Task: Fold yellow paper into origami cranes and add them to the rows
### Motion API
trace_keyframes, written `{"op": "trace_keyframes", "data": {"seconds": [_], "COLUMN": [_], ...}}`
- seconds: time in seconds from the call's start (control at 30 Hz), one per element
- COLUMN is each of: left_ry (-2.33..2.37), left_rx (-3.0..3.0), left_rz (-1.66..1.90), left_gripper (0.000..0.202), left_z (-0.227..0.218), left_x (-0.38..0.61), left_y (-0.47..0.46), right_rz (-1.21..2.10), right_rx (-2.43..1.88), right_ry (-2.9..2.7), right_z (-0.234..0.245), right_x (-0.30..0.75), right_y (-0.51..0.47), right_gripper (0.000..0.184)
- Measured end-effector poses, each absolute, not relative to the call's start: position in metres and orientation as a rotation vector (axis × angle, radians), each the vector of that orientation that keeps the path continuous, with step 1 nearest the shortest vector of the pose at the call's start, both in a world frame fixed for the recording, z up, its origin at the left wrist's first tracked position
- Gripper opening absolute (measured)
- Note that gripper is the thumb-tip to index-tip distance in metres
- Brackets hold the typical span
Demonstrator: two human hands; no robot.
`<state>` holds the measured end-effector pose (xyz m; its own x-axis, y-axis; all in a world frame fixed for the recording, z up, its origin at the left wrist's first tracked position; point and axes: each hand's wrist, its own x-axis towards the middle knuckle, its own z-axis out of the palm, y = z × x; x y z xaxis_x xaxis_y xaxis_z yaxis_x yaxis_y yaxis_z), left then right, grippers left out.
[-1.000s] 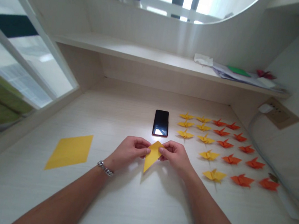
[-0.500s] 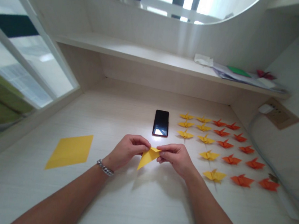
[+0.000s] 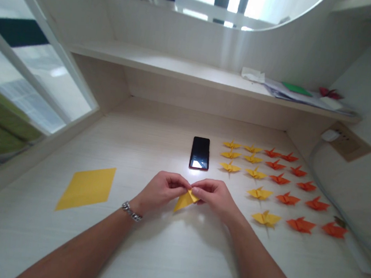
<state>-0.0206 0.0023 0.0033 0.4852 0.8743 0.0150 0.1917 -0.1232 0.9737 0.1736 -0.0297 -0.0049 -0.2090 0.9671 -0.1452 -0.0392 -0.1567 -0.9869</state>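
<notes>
Both hands are busy on one small folded piece of bright yellow paper [image 3: 183, 202], out in front of the person over the middle of a pale wood-look tabletop [image 3: 163, 262]. The left hand [image 3: 161, 192] pinches its upper left edge and the right hand [image 3: 218, 197] pinches the upper right, thumb on top. Fingertips are super close together up there, can't tell if they actually touch. A pointed end of the paper sticks out down and to the left. There's a chunky silver chain bracelet [image 3: 131, 211] on the left wrist.

Just beyond the hands lies a black rectangular smartphone [image 3: 200, 153]. Well off to the left, a flat four-sided sheet of plain yellow paper [image 3: 88, 188]. Over on the right are rows of folded paper birds: eight yellow paper birds [image 3: 266, 218], then ten orange paper birds [image 3: 301, 224] nearer the wall.
</notes>
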Motion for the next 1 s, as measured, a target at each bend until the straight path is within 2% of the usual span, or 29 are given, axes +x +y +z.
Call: {"op": "trace_keyframes", "data": {"seconds": [0.5, 1.0], "left_ry": [0.883, 0.999], "left_rx": [1.38, 1.48], "left_rz": [0.836, 0.835], "left_gripper": [0.014, 0.019], "left_z": [0.0043, 0.0015], "left_x": [-0.0166, -0.0149], "left_y": [0.0015, 0.002], "right_rz": [1.344, 1.432], "right_rx": [-1.25, -1.214], "right_ry": [-1.264, -1.205], "right_z": [-0.0115, -0.0119], "right_x": [0.167, 0.1649], "right_y": [-0.0292, -0.0309], "right_gripper": [0.023, 0.028]}}
